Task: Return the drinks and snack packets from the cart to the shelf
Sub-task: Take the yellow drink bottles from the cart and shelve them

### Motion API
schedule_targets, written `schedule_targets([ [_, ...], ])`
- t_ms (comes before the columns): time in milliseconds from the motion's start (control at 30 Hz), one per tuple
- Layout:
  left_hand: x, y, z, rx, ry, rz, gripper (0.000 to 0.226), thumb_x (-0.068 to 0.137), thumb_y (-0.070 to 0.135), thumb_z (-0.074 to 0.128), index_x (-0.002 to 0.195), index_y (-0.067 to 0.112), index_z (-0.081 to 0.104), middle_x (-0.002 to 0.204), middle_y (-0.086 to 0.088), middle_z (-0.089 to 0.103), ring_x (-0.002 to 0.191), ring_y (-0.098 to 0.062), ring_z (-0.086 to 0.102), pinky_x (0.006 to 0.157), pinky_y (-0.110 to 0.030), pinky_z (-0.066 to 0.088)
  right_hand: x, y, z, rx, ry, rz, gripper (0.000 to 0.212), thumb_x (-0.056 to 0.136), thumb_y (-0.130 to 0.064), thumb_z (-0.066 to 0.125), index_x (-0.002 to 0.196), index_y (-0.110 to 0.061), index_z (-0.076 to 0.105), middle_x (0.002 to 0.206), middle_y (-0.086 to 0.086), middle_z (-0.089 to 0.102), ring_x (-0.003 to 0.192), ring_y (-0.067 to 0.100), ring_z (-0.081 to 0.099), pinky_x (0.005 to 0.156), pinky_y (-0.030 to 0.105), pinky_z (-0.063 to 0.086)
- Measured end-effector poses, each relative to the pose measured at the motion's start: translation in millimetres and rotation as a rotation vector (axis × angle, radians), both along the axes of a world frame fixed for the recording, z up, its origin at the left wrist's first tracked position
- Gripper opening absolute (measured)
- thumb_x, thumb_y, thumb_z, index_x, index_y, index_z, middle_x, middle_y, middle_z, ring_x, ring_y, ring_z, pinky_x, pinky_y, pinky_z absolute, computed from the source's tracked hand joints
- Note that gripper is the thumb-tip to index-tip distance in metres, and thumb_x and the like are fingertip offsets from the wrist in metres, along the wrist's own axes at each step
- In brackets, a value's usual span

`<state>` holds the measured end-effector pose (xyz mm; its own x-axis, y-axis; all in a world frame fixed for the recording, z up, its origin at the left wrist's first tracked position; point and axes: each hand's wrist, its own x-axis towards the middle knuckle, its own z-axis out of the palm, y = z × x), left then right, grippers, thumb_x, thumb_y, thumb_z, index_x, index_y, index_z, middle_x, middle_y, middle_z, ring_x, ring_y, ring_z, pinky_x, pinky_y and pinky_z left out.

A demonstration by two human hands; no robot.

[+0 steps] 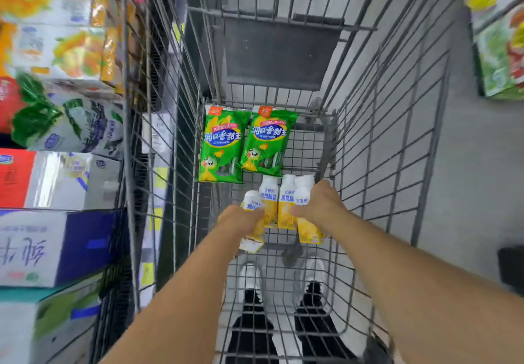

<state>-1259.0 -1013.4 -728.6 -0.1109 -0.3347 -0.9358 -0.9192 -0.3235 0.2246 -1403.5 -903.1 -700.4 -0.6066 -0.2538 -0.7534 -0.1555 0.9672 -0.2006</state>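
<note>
Both your arms reach down into the grey wire shopping cart (377, 125). Your left hand (238, 219) and right hand (320, 202) each grasp an outer yellow-and-white drink bottle (252, 221), so two lift together. Two green snack packets (243, 145) lie flat beyond the bottles.

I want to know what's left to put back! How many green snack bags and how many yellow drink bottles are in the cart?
Green snack bags: 2
Yellow drink bottles: 4
Total: 6
</note>
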Motion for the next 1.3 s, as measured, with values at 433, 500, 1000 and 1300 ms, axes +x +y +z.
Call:
schedule_targets([
  [433,83.0,-39.0,325.9,-0.503,0.405,0.328,0.04,0.064,0.024,0.093,0.083,0.019,0.058,0.093,-0.013,0.071,0.08,-0.023,0.064,0.074,-0.04,0.056,10.9,-70.4,324.7,-0.384,0.102,0.634,0.062,0.064,-0.043,0.086,0.105,-0.005,0.062,0.093,0.007,0.059,0.094,0.025,0.063,0.066,0.029,0.036],
  [500,116.4,-33.7,371.0,-0.597,0.424,0.386,0.047,0.053,0.032,0.096,0.082,0.02,0.061,0.093,-0.011,0.074,0.086,-0.027,0.07,0.083,-0.047,0.058,32.4,-76.9,368.5,-0.497,0.103,0.705,0.062,0.063,-0.043,0.086,0.106,-0.008,0.058,0.096,0.005,0.062,0.096,0.024,0.064,0.066,0.029,0.036],
  [1000,444.8,220.3,586.1,-1.218,0.257,1.082,0.042,0.072,0.012,0.088,0.107,0.014,0.065,0.1,-0.002,0.074,0.091,-0.019,0.07,0.083,-0.039,0.058,365.5,2.1,567.8,-1.033,-0.356,1.464,0.07,0.06,-0.028,0.092,0.122,-0.019,0.06,0.107,-0.004,0.069,0.095,0.013,0.066,0.085,0.032,0.055],
  [1300,626.3,439.0,584.3,-1.295,0.084,1.395,0.048,0.071,0.011,0.088,0.114,0.012,0.065,0.107,-0.003,0.074,0.096,-0.018,0.07,0.082,-0.032,0.056,605.1,159.7,573.8,-1.061,-0.576,1.712,0.053,0.061,-0.025,0.093,0.105,-0.02,0.065,0.097,-0.007,0.071,0.089,0.011,0.066,0.079,0.032,0.055],
])
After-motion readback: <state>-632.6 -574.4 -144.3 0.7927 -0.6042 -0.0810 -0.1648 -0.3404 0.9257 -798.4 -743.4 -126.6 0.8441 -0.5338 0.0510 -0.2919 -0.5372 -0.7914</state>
